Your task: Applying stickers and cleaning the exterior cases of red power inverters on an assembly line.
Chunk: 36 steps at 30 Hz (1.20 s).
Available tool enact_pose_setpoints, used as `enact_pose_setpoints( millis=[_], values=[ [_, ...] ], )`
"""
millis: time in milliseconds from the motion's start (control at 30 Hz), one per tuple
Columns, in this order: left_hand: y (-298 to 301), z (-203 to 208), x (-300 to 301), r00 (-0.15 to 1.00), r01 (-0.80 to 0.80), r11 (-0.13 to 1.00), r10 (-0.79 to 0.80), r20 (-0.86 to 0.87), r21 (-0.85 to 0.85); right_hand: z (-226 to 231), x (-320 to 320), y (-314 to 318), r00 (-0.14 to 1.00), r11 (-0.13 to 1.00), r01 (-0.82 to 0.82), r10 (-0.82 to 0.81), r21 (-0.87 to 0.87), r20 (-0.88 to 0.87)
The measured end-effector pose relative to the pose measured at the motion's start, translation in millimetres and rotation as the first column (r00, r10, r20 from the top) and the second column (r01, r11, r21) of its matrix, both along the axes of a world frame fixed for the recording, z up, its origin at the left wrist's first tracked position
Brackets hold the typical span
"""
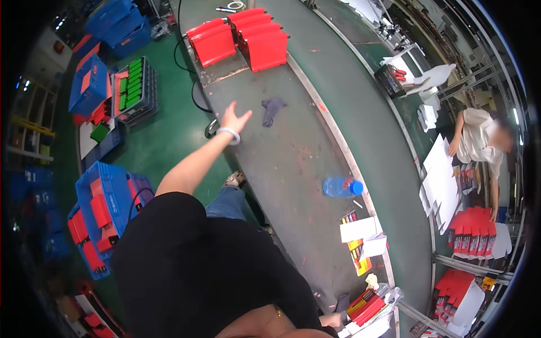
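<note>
i report from the head camera feed. left hand (234,119): extended over the workbench (282,169), fingers spread, released, grasping nothing; a pale band (235,134) circles the wrist. nearest to it, just right of the fingers and apart from them, i find a crumpled grey cloth (272,110) on the bench top. past the fingertips, at the far end of the bench, red cases (266,49) stand upright in two groups, also apart from the hand.

right hand (331,320): at the lower edge, partly hidden by the body, close against a red-and-black pack (366,307). i cannot tell whether it grips the pack or merely touches it. clear wrapping (393,294) lies beside that pack.

further along the bench i note white papers (360,230) over a yellow packet (361,265), and a blue bottle (340,187); i cannot tell whether it stands or lies.

on the left, a blue crate (119,194) contains red parts, and a grey crate (147,104) contains green blocks (132,84). across the green strip (360,107), a co-worker (476,138) has one arm lowered toward red cartons (472,231).
</note>
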<state>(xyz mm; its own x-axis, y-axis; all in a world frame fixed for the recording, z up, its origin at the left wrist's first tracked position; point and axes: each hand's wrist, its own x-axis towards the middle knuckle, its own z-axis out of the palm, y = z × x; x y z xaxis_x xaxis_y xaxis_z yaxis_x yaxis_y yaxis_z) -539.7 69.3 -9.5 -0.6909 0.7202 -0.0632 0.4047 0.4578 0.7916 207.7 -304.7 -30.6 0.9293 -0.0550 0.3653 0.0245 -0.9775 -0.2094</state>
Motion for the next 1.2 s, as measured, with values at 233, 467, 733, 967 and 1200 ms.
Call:
enact_pose_setpoints(
  millis=[233,467,733,967,1200],
  values=[
    [171,3,-135,0.995,-0.040,0.991,0.050,-0.082,0.125,-20,-302,137,0.362,0.535,-0.800,0.791,0.271,-0.492],
    [238,-23,-151,0.988,-0.147,0.960,0.131,0.084,0.237,1,-554,387,-0.418,-0.292,-0.842,0.885,0.454,-0.207],
    [214,-19,-123,0.992,-0.073,0.935,0.033,0.120,0.348,11,-644,530,-0.665,-0.631,-0.743,0.662,0.221,-0.347],
    [178,36,-141,0.966,0.226,0.881,-0.259,0.023,0.416,87,-619,565,-0.335,-0.073,-0.376,0.940,0.924,-0.062],
    [79,109,-139,0.772,0.608,0.734,-0.636,-0.010,0.303,205,-651,535,-0.704,-0.532,-0.528,0.710,0.662,0.009]
  ],
)
